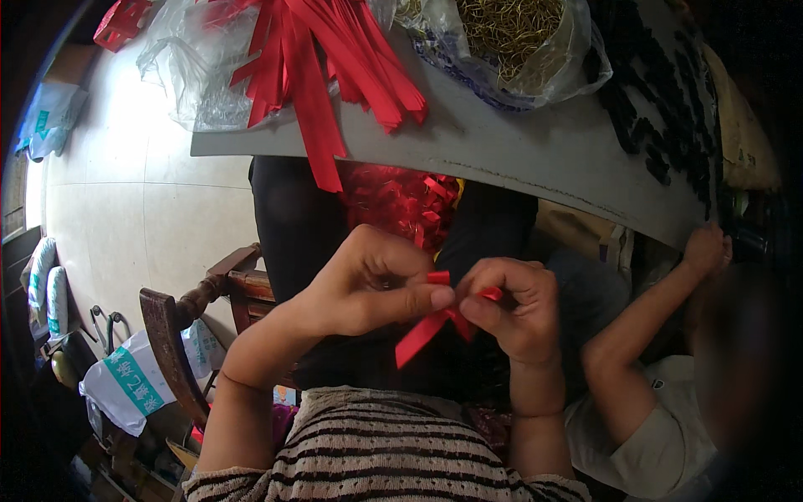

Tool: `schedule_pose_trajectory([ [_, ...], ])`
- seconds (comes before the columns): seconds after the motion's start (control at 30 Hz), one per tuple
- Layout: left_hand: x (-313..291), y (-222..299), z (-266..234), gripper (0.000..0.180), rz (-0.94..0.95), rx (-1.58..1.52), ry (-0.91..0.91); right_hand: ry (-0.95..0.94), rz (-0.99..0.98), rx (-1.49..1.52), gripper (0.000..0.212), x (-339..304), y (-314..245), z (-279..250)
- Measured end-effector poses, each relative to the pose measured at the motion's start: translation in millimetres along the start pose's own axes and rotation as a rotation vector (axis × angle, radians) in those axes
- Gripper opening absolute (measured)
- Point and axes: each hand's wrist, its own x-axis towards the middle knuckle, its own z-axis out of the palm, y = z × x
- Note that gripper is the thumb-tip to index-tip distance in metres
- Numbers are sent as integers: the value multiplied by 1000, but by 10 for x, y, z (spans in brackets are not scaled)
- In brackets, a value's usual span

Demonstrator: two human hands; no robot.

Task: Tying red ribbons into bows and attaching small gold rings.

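Between my hands, above my lap, is a short red ribbon (pixel 420 338) with its tails hanging down. My left hand (pixel 374 283) pinches it between thumb and fingers, and a folded end sticks up above the thumb. Close beside it, my right hand (pixel 514 308) is closed on the same ribbon, with a bit of red showing between its fingers. The middle of the ribbon is hidden by my fingertips, so whether it is knotted does not show. Beyond my hands, between my knees, lies a heap of small red ribbon pieces (pixel 401 205).
On the grey table (pixel 502 155) lie a bundle of long red ribbons (pixel 314 92), a clear plastic bag (pixel 196 71), a bag of gold wire ties (pixel 510 33) and black strips (pixel 652 109). A wooden chair (pixel 167 335) stands left. At right, another person's arm (pixel 644 335) reaches the table edge.
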Motion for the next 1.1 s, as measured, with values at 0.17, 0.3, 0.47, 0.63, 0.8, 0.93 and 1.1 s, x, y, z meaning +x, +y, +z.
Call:
schedule_pose_trajectory([
  [0.17, 18, 52, -80, 37, -6, 96, -162, -64, 234, 199, 14, -44, -91, -18],
  [0.3, -12, -44, -85, 31, -123, 20, -147, -66, 365, 281, 15, -19, 3, -32],
  [0.47, -57, -72, -89, 16, -123, 102, -103, -121, 334, 31, 14, 54, 101, -7],
  [0.63, -86, -113, -97, 9, -151, 41, 13, -178, 28, -269, 19, 56, 190, 54],
  [0.8, -120, -108, -109, 9, -182, -20, -29, -298, 164, -265, 20, 53, 76, 15],
  [0.93, -98, -56, -115, 12, -263, -46, -24, -282, 152, -348, 20, -4, 137, 15],
  [1.1, -57, -220, -119, 16, -31, 487, 78, 171, 32, -308, 20, 39, 286, 148],
])
